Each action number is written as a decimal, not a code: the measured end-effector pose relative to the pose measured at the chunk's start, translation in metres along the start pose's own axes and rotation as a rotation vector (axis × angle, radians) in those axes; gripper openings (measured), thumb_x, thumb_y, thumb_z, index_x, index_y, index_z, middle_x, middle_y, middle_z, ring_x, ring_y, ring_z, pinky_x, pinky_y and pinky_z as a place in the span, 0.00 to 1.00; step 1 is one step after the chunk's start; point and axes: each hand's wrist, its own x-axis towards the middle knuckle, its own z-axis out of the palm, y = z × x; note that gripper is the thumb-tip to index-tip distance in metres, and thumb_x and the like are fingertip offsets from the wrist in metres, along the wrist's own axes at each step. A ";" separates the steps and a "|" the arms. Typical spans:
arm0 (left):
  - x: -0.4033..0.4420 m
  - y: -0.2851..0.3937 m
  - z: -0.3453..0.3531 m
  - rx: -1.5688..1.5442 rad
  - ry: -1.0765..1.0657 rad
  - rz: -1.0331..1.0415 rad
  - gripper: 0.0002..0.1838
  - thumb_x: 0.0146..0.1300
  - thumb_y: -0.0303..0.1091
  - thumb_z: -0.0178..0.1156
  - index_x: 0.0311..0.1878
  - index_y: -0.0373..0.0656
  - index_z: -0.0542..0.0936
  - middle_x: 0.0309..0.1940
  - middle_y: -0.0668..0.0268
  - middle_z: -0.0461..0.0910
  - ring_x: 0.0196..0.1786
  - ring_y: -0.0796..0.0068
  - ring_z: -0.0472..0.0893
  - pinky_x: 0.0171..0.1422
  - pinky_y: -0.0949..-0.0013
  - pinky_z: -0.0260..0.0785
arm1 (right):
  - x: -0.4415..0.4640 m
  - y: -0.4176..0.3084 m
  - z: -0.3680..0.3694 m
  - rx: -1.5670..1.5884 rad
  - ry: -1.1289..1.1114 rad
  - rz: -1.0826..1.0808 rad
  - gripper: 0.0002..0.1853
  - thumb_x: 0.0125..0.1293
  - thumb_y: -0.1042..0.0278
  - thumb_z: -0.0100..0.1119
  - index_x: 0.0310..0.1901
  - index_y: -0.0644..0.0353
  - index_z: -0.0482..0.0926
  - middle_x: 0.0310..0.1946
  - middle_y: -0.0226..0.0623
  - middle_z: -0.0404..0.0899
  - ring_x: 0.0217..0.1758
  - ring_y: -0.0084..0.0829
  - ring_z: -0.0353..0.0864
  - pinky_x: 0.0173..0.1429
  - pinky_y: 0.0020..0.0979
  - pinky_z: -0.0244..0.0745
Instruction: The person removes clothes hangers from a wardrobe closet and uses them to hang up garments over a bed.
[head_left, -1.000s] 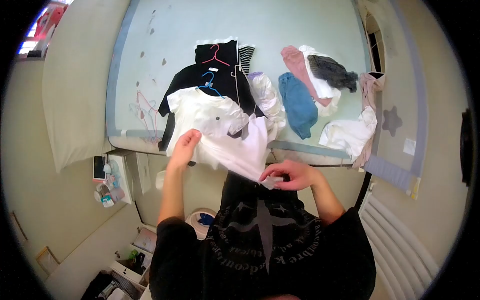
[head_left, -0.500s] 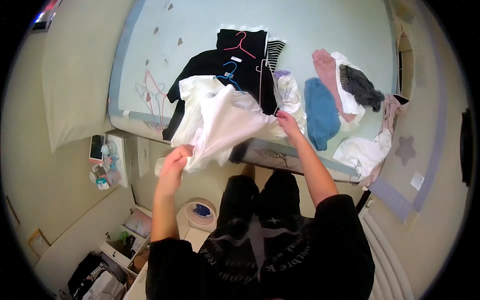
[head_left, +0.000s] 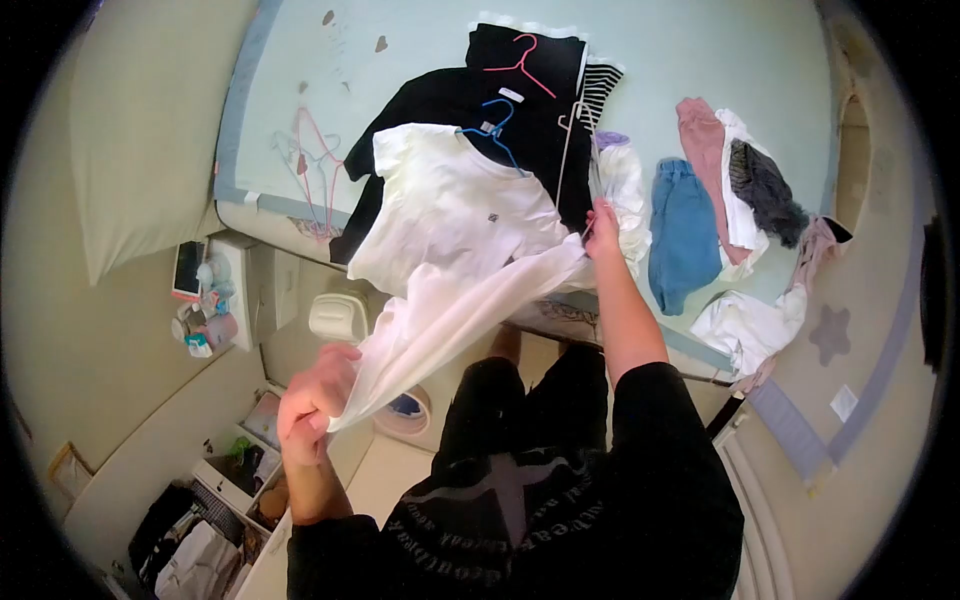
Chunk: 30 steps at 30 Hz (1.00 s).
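Observation:
A thin white garment (head_left: pixel 440 325) is stretched slantwise between my two hands. My left hand (head_left: pixel 318 395), closed, grips its lower end in front of the bed's edge. My right hand (head_left: pixel 602 230) is closed at its upper end; a pale hanger (head_left: pixel 563 155) reaches up from these fingers, and I cannot tell how firmly they hold it. Just beyond the cloth lies a white T-shirt (head_left: pixel 440 195) with a blue hanger (head_left: pixel 500 130) at its neck. Underneath is a black top (head_left: pixel 430 105), with a pink hanger (head_left: pixel 523 65) on dark clothing above it.
Spare hangers (head_left: pixel 318 170) lie at the bed's left. To the right are blue trousers (head_left: pixel 683 240), pink trousers (head_left: pixel 705 150), a dark grey garment (head_left: pixel 765 190) and a crumpled white garment (head_left: pixel 745 325). A white bin (head_left: pixel 338 318) stands below the bed's edge.
My left hand has drawn the white garment down and toward me, uncovering more of the white T-shirt. The cloth is now stretched longer. My right hand keeps about its place by the pale hanger.

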 end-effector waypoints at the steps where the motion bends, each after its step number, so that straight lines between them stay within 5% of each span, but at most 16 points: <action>1: 0.000 0.002 0.000 -0.008 -0.005 0.013 0.15 0.59 0.44 0.52 0.22 0.46 0.67 0.22 0.69 0.70 0.30 0.66 0.68 0.61 0.48 0.59 | -0.008 -0.008 0.000 0.038 0.013 -0.023 0.18 0.70 0.50 0.65 0.51 0.53 0.77 0.35 0.27 0.77 0.39 0.29 0.78 0.47 0.33 0.76; 2: 0.001 0.005 0.001 -0.017 -0.012 0.029 0.16 0.60 0.44 0.53 0.21 0.46 0.67 0.22 0.69 0.70 0.30 0.66 0.68 0.60 0.48 0.59 | -0.031 -0.023 0.007 0.100 -0.002 -0.088 0.15 0.73 0.48 0.60 0.43 0.51 0.76 0.27 0.25 0.73 0.30 0.26 0.74 0.41 0.31 0.75; 6: 0.011 0.018 0.004 -0.031 -0.101 0.128 0.18 0.62 0.45 0.53 0.21 0.46 0.66 0.22 0.69 0.68 0.30 0.66 0.68 0.59 0.48 0.59 | -0.089 -0.068 0.005 0.135 -0.166 -0.301 0.20 0.78 0.50 0.52 0.30 0.52 0.71 0.20 0.25 0.65 0.23 0.23 0.66 0.30 0.28 0.67; 12: 0.034 0.052 0.022 0.053 -0.357 0.280 0.11 0.58 0.36 0.52 0.23 0.43 0.67 0.24 0.64 0.67 0.32 0.58 0.68 0.59 0.51 0.61 | -0.206 -0.164 -0.029 -0.058 -0.073 -0.575 0.17 0.80 0.56 0.47 0.38 0.59 0.77 0.20 0.22 0.60 0.22 0.17 0.58 0.27 0.24 0.54; 15: 0.043 0.070 0.040 0.093 -0.496 0.335 0.06 0.49 0.32 0.52 0.24 0.42 0.67 0.26 0.62 0.66 0.34 0.55 0.67 0.60 0.53 0.61 | -0.285 -0.206 -0.038 -0.062 -0.211 -0.694 0.17 0.80 0.57 0.48 0.42 0.62 0.80 0.21 0.21 0.61 0.23 0.14 0.57 0.27 0.21 0.52; 19: 0.066 0.103 0.073 0.145 -0.632 0.455 0.06 0.41 0.30 0.52 0.23 0.41 0.67 0.26 0.62 0.67 0.35 0.55 0.66 0.55 0.57 0.61 | -0.362 -0.232 -0.071 -0.009 -0.557 -0.672 0.13 0.80 0.61 0.49 0.46 0.62 0.80 0.22 0.22 0.65 0.25 0.15 0.59 0.30 0.21 0.54; 22: 0.082 0.126 0.096 0.203 -0.724 0.570 0.06 0.39 0.31 0.52 0.22 0.41 0.68 0.26 0.61 0.68 0.35 0.55 0.66 0.47 0.59 0.58 | -0.422 -0.249 -0.079 -0.005 -0.611 -0.789 0.11 0.78 0.65 0.51 0.45 0.62 0.81 0.25 0.24 0.70 0.27 0.16 0.63 0.32 0.20 0.57; 25: 0.092 0.151 0.122 0.202 -0.731 0.669 0.06 0.39 0.31 0.52 0.22 0.41 0.68 0.27 0.61 0.68 0.34 0.56 0.66 0.47 0.60 0.57 | -0.470 -0.271 -0.089 -0.181 -0.569 -0.931 0.16 0.78 0.57 0.53 0.44 0.65 0.79 0.21 0.26 0.65 0.24 0.17 0.60 0.29 0.23 0.55; 26: 0.096 0.154 0.127 0.207 -0.735 0.703 0.06 0.40 0.32 0.53 0.22 0.41 0.68 0.27 0.61 0.68 0.34 0.57 0.66 0.47 0.60 0.57 | -0.480 -0.280 -0.100 -0.202 -0.557 -0.912 0.09 0.73 0.73 0.55 0.43 0.65 0.85 0.27 0.24 0.75 0.30 0.15 0.69 0.34 0.20 0.61; 30: 0.102 0.179 0.146 0.245 -0.706 0.756 0.05 0.42 0.30 0.52 0.22 0.42 0.67 0.26 0.62 0.68 0.33 0.59 0.65 0.46 0.61 0.56 | -0.512 -0.310 -0.128 -0.389 -0.438 -1.290 0.08 0.69 0.75 0.60 0.44 0.68 0.86 0.27 0.32 0.81 0.26 0.19 0.72 0.30 0.23 0.63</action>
